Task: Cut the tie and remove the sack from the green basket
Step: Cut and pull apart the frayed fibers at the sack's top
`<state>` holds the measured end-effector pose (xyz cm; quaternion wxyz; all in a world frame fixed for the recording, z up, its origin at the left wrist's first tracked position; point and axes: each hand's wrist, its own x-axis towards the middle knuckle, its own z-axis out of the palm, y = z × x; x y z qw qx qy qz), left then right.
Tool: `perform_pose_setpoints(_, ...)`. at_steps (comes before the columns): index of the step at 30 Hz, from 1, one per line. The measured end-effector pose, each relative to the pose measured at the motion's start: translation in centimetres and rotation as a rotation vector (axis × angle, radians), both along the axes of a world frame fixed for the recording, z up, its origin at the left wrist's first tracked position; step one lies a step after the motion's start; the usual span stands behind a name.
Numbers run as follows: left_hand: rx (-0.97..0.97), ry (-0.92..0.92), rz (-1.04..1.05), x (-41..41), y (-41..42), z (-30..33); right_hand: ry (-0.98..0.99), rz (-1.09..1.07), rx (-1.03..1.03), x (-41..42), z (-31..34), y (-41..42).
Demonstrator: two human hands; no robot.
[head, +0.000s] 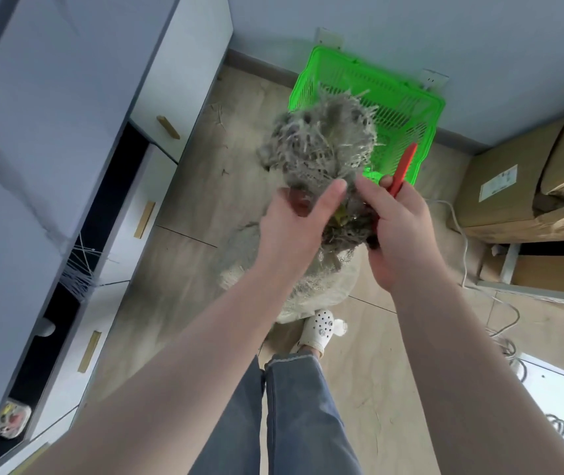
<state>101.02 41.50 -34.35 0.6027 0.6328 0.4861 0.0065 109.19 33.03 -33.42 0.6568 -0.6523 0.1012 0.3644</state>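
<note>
A woven whitish sack [311,289] stands on the floor between me and the green basket [407,108], which sits by the far wall. The sack's frayed grey mouth [318,145] flares open above my hands, blurred. My left hand [294,228] grips the sack's bunched neck from the left, thumb across the front. On the neck's right side is my right hand [400,234], holding a red-handled cutter [405,168] that points up toward the basket. I cannot make out the tie.
White drawer cabinets [157,108] line the left side, with a bundle of white zip ties [80,272] on a dark shelf. Cardboard boxes [520,193] and loose cables [499,303] lie at right. My foot in a white clog [320,329] is beside the sack.
</note>
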Motion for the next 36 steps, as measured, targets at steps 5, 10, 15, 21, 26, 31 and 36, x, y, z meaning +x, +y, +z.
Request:
perform_pose_setpoints(5,0.081,-0.168,0.128,0.9,0.0,-0.5,-0.272,-0.036,-0.167,-0.6,-0.3,0.6)
perform_pose_setpoints(10,0.168,-0.236,0.210,1.0,-0.5,-0.5,-0.453,-0.232,-0.172,-1.6,-0.6,1.2)
perform_pose_setpoints(15,0.163,-0.263,0.194,0.7,0.3,-0.3,-0.421,-0.266,-0.128,-1.5,-0.6,1.4)
perform_pose_setpoints(21,0.395,-0.501,-0.202,-0.4,1.8,-0.3,-0.369,-0.210,-0.144,-0.6,-0.2,1.3)
perform_pose_setpoints(26,0.449,-0.146,-0.399,-0.2,3.0,-0.4,-0.420,-0.135,-0.184,-0.4,0.2,1.1)
perform_pose_setpoints(31,0.337,-0.024,-0.506,0.1,4.2,0.7,-0.406,-0.161,-0.189,0.5,0.4,0.5)
perform_pose_setpoints(36,0.218,0.072,-0.614,0.0,4.7,1.4,-0.359,-0.158,-0.162,0.9,0.1,0.1)
